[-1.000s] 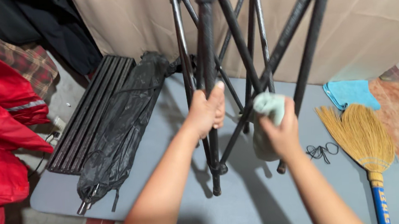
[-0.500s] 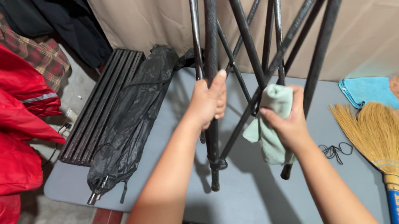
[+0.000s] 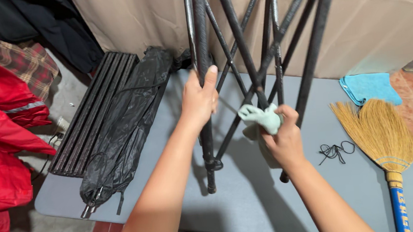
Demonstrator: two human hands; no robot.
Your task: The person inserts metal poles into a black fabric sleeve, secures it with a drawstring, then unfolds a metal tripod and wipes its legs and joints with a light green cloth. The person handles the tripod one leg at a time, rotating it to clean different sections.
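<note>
While one folding black metal frame (image 3: 241,54) stood upright on the grey table (image 3: 253,210), its crossed tubes rising past the top edge of the view, the left hand (image 3: 198,99) was wrapped closed around one of its upright legs, thumb lying along the tube. The right hand (image 3: 281,137) was closed on a single pale green cloth (image 3: 260,118), pressing it against a slanted bar low in the middle of the frame. Two leg ends of the frame rested on the tabletop near the middle. Left of the frame lay one black carry bag (image 3: 124,132) and, just beside it at the table's left edge, one bundle of black ribbed bars (image 3: 91,122). To the right lay one straw broom (image 3: 377,134) with a blue handle, one folded blue cloth (image 3: 370,87) near the far right edge, and one small tangle of black cord (image 3: 334,150) between the broom and the right hand. Bare tabletop showed in front of the frame, toward the near edge. Red garments (image 3: 2,142) hung off to the left, a beige curtain (image 3: 380,14) behind.
</note>
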